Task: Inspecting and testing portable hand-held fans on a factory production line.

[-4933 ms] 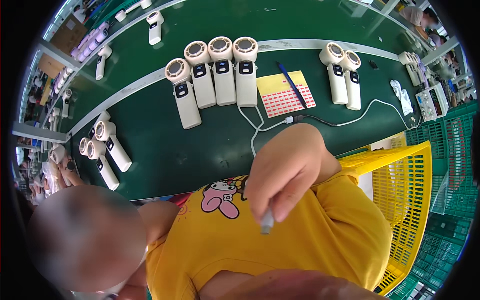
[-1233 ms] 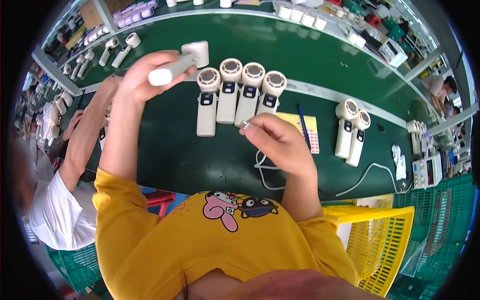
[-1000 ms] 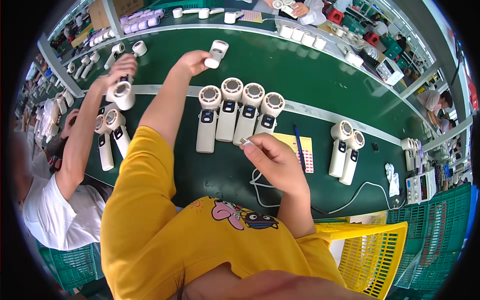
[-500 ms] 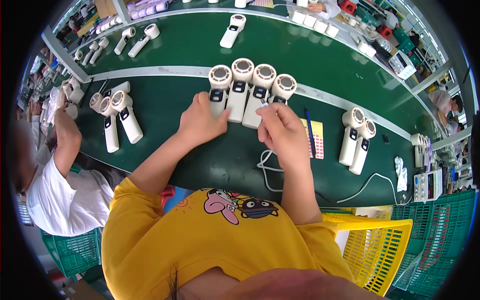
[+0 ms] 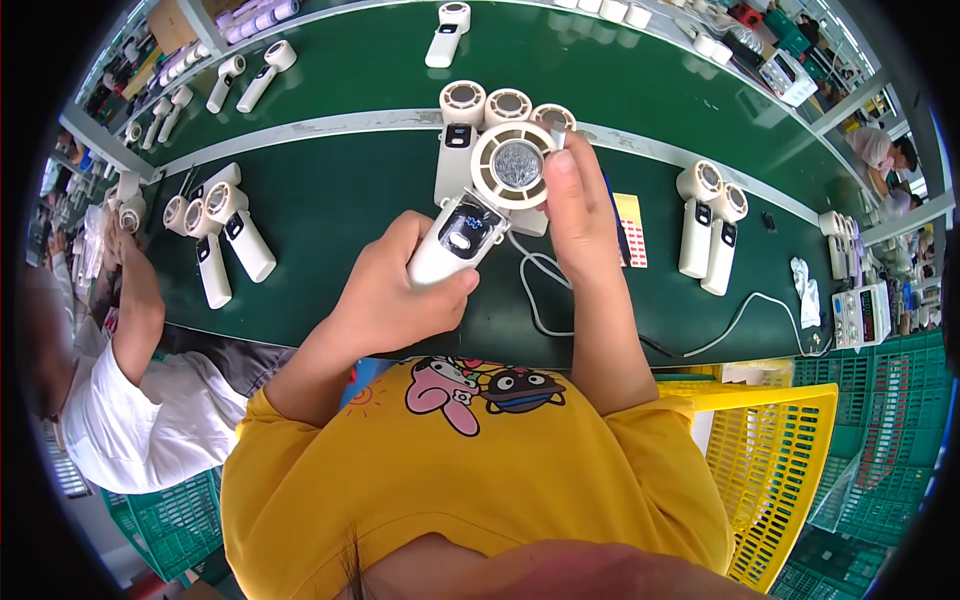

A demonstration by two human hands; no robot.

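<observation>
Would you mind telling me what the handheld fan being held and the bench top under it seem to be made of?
The handheld fan looks like moulded plastic, cream and matte, going by its smooth rounded shell; the centre behind its grille glints, perhaps metal. The left hand grips its handle and the right hand touches its head. The bench top looks like a dark green mat with a soft sheen, possibly rubber.

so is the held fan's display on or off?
On: the fan in the left hand shows a lit blue display on its handle.

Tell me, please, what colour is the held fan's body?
Cream-white fan, best seen in the head view.
</observation>
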